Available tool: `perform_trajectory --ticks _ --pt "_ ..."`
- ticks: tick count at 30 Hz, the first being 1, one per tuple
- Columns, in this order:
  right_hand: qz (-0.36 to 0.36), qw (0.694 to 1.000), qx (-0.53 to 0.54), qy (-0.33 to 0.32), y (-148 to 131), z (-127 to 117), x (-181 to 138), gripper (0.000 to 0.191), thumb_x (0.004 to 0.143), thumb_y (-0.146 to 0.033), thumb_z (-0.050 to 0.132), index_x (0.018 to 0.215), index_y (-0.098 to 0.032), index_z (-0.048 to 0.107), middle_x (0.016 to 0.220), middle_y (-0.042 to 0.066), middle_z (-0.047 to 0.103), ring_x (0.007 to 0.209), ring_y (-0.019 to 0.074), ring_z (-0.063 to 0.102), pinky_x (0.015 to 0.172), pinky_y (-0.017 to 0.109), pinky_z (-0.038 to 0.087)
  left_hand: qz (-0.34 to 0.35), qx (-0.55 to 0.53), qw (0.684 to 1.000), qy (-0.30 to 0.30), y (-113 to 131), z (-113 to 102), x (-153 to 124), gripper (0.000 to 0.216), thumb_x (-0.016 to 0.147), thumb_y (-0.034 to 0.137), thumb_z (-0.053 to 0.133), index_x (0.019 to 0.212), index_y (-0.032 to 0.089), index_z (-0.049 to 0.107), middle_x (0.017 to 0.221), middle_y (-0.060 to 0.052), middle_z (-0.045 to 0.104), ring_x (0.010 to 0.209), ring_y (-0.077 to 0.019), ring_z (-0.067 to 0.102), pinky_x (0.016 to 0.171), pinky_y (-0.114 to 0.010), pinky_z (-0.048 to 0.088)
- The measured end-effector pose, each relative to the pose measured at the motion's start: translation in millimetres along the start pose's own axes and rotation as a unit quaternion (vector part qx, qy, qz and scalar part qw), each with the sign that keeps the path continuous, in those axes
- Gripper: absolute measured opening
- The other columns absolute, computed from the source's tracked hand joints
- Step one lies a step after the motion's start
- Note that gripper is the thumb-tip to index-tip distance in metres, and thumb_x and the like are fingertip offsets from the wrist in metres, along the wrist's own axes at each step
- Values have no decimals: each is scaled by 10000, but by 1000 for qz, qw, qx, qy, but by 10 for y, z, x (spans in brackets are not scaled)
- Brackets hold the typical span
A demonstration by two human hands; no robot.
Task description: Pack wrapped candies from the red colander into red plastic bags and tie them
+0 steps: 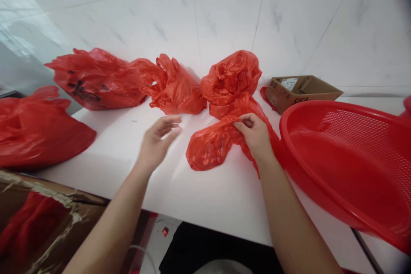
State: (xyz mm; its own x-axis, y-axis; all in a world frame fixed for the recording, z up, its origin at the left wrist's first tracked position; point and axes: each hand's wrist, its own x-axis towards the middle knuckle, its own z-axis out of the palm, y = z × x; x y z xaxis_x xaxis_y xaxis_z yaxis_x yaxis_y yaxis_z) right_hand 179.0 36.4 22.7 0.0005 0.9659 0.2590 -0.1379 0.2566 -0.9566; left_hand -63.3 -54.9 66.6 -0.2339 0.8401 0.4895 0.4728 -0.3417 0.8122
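Observation:
Between thumb and fingers, my right hand (253,132) pinches the gathered neck of a small red plastic bag (208,147). The bag's rounded end rests on the white table (180,188), and small items show dimly through the film; I cannot make out their kind. My left hand (160,139) hovers to the left of this bag, fingers apart and a little curled, with nothing in it. Just behind my right hand lies more loose red plastic (253,109), partly hidden by the hand.
Full red bags stand along the tiled wall: one marked in black (99,81), a knotted one (180,90) and a rounded one (233,77). Another bag (38,128) sits at left. A red basket (321,192) and a cardboard box (285,98) are at right; a torn carton (86,199) is lower left.

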Motion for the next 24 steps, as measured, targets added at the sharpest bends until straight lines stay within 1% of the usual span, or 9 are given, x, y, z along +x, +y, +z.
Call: perform_trajectory --ticks 2,5,7,10,13,16,19,22,24 --pt "-13 999 -1 -51 -59 64 -57 221 689 -334 717 803 -192 593 793 4 643 739 148 601 695 284 494 51 107 989 -89 59 235 -36 303 778 371 715 1052 248 686 1090 -33 704 979 -203 624 942 -373 449" --pt "-5 997 16 -70 -59 69 -54 225 686 -350 714 783 -187 593 763 -2 639 704 141 595 673 280 491 73 186 975 -101 60 418 -23 147 822 346 656 858 228 735 889 -25 738 867 -211 632 890 -380 461" --pt "0 1000 25 -12 1 8 14 235 672 -361 706 763 -190 573 738 -9 630 682 139 586 671 284 492 28 134 989 -46 2 346 18 142 814 336 657 805 214 729 846 -22 731 830 -202 636 855 -362 477" --pt "-4 995 19 98 87 -93 114 228 669 -350 680 762 -197 539 742 -10 617 706 145 588 726 307 501 -63 -49 996 39 -121 75 71 174 777 358 689 823 190 696 851 -20 721 818 -188 647 822 -340 500" --pt "-60 988 -57 134 21 -90 75 189 734 -318 619 866 -196 562 883 34 641 839 175 611 823 349 497 -117 -154 981 32 -189 -122 66 221 806 385 651 881 178 669 887 -32 712 825 -182 647 806 -343 514" --pt "-200 946 -206 153 -190 24 -106 213 834 -271 533 1037 -224 576 1118 75 622 1055 216 577 964 413 433 -87 -144 986 9 -127 -125 15 240 851 357 600 1018 194 654 1019 -48 695 918 -194 636 846 -350 504" --pt "-290 911 -286 73 -323 164 -272 189 903 -262 472 1042 -258 600 1105 68 639 1073 223 575 978 409 417 -16 -74 997 -3 24 -26 -19 255 854 325 607 1078 211 650 1096 -53 674 1005 -214 616 893 -347 483" --pt "-310 889 -330 -66 -267 251 -315 152 893 -282 529 1005 -244 626 1026 57 675 996 228 593 920 390 434 30 -7 999 -40 134 44 -5 216 841 310 627 1022 210 689 1067 -51 678 998 -226 623 901 -349 481" --pt "-306 871 -368 -115 -208 271 -310 118 884 -282 550 933 -225 641 911 48 687 895 223 601 911 399 420 39 -4 999 -33 163 42 25 186 852 317 609 963 203 705 1004 -47 689 959 -227 636 889 -359 491"
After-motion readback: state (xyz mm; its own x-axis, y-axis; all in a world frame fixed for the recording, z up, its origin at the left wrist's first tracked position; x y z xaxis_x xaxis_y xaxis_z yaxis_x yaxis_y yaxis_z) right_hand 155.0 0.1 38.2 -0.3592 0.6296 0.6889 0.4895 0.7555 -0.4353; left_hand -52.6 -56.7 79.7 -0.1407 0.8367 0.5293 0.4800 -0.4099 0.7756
